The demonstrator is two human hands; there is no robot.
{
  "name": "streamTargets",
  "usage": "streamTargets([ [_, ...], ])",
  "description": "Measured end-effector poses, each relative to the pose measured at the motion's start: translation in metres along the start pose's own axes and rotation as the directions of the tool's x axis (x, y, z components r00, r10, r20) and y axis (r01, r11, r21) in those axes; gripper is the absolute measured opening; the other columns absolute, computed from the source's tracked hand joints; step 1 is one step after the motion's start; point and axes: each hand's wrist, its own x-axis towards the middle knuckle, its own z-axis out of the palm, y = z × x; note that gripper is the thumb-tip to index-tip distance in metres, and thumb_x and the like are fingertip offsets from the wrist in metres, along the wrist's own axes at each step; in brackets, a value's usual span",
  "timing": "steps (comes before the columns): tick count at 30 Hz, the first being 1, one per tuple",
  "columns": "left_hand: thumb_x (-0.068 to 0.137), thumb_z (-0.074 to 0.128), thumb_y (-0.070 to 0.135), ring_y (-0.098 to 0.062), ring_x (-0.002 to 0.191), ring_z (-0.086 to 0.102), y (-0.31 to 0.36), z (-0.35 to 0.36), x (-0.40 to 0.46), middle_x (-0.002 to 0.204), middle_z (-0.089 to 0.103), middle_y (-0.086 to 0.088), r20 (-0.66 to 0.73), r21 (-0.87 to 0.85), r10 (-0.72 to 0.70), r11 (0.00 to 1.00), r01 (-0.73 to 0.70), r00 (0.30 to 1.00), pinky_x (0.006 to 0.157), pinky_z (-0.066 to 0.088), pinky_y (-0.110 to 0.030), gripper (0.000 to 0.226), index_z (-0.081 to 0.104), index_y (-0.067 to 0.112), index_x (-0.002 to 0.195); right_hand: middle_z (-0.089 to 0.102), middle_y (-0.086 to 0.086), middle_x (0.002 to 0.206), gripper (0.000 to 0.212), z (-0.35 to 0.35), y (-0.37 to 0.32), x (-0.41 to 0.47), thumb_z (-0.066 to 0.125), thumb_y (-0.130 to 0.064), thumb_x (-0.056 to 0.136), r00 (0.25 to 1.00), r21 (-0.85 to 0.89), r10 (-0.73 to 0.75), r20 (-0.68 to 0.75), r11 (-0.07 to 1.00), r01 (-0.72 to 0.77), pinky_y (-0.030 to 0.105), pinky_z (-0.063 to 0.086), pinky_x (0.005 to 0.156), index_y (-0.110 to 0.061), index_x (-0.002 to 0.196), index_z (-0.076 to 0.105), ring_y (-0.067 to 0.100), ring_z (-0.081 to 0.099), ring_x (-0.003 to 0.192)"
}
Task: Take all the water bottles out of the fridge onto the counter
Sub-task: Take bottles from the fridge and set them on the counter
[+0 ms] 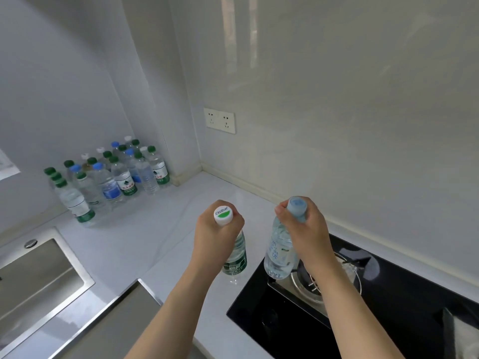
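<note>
Both hands are gripping bottles by the neck, the left hand (216, 233) wrapping a white-capped bottle (234, 257) above the counter (145, 229) beside the stove (363, 320), the right hand (304, 229) clutching a blue-capped bottle (280, 252) over that stove's edge.

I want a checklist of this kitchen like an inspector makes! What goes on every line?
Surface: pale counter, bare in the middle.
Job's things: white-capped bottle and blue-capped bottle, both held by the neck; bottle cluster standing in the back corner.
Clutter: nothing seen.
Grippers: left hand grips the white-capped bottle; right hand grips the blue-capped one above the stove's edge.
Cables: nothing seen.
Surroundings: sink at left, black gas stove at right, wall sockets; fridge not in view.
</note>
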Motion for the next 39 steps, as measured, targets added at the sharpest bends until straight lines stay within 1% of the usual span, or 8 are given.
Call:
streamTargets([
  [6,0.08,0.063,0.0,-0.007,0.059,0.055,-0.023,-0.003,0.051,0.072,0.063,-0.008,0.034,0.002,-0.02,1.0,0.02,0.999,0.058,0.046,-0.023,0.008,0.06,0.007,0.077,0.065,-0.004,0.085,0.014,0.032,0.022,0.041,0.068,-0.025,0.088,0.999,-0.024,0.03,0.022,0.999,-0.029,0.024,0.05,0.071,-0.017,0.094,0.059,0.007,0.063,0.076],
  [10,0.079,0.064,0.0,-0.004,0.057,0.056,-0.049,-0.025,0.099,0.064,0.061,0.003,0.073,-0.026,-0.048,0.998,0.05,0.996,0.053,0.046,-0.015,0.01,0.061,0.009,0.076,0.066,-0.008,0.091,0.014,0.083,0.044,0.068,0.069,-0.026,0.088,0.996,-0.047,0.09,0.026,0.995,-0.088,0.03,0.052,0.08,-0.021,0.096,0.06,0.005,0.063,0.082],
  [16,0.08,0.066,0.003,-0.006,0.059,0.057,-0.082,-0.09,0.169,0.064,0.062,0.006,0.112,-0.006,-0.086,0.996,0.087,0.99,0.058,0.048,-0.023,0.014,0.061,0.015,0.074,0.066,-0.009,0.089,0.013,0.177,0.059,0.099,0.067,-0.027,0.088,0.988,-0.092,0.152,0.039,0.985,-0.148,0.026,0.05,0.077,-0.02,0.097,0.06,0.001,0.062,0.079],
  [21,0.082,0.067,0.006,-0.002,0.058,0.057,-0.109,-0.157,0.231,0.066,0.065,0.005,0.055,0.027,-0.12,0.993,0.119,0.991,0.061,0.049,-0.026,0.014,0.062,0.018,0.075,0.065,-0.009,0.091,0.014,0.269,0.068,0.133,0.067,-0.026,0.089,0.98,-0.108,0.18,0.09,0.98,-0.17,0.023,0.048,0.076,-0.02,0.098,0.059,-0.001,0.061,0.078],
  [28,0.081,0.069,0.006,-0.004,0.061,0.058,-0.152,-0.247,0.295,0.07,0.065,0.003,-0.091,-0.023,-0.203,0.979,0.202,0.975,0.066,0.051,-0.032,0.014,0.064,0.018,0.074,0.062,-0.005,0.099,0.018,0.391,0.083,0.17,0.062,-0.029,0.092,0.955,-0.101,0.209,0.211,0.976,-0.191,0.032,0.049,0.087,-0.022,0.106,0.055,0.012,0.062,0.093],
  [33,0.081,0.068,0.005,-0.002,0.057,0.054,-0.176,-0.297,0.328,0.062,0.062,0.005,-0.183,-0.039,-0.232,0.973,0.229,0.955,0.059,0.047,-0.023,0.01,0.064,0.013,0.076,0.062,-0.009,0.098,0.014,0.462,0.087,0.191,0.063,-0.027,0.092,0.929,-0.134,0.192,0.317,0.979,-0.156,0.018,0.046,0.081,-0.029,0.102,0.054,0.002,0.06,0.09],
  [37,0.082,0.067,0.005,-0.01,0.062,0.054,-0.195,-0.323,0.353,0.071,0.063,-0.009,-0.247,-0.077,-0.273,0.962,0.262,0.93,0.064,0.048,-0.031,0.006,0.063,0.009,0.08,0.065,-0.005,0.096,0.018,0.508,0.094,0.211,0.068,-0.027,0.088,0.906,-0.205,0.177,0.386,0.973,-0.103,0.021,0.046,0.08,-0.022,0.101,0.058,0.005,0.061,0.088],
  [39,0.081,0.066,0.004,-0.01,0.061,0.053,-0.206,-0.331,0.368,0.07,0.062,-0.01,-0.261,-0.086,-0.28,0.96,0.267,0.924,0.062,0.047,-0.03,0.005,0.063,0.008,0.08,0.064,-0.007,0.093,0.018,0.531,0.099,0.223,0.07,-0.026,0.086,0.897,-0.241,0.175,0.406,0.967,-0.079,0.015,0.044,0.076,-0.021,0.099,0.058,-0.002,0.058,0.083],
])
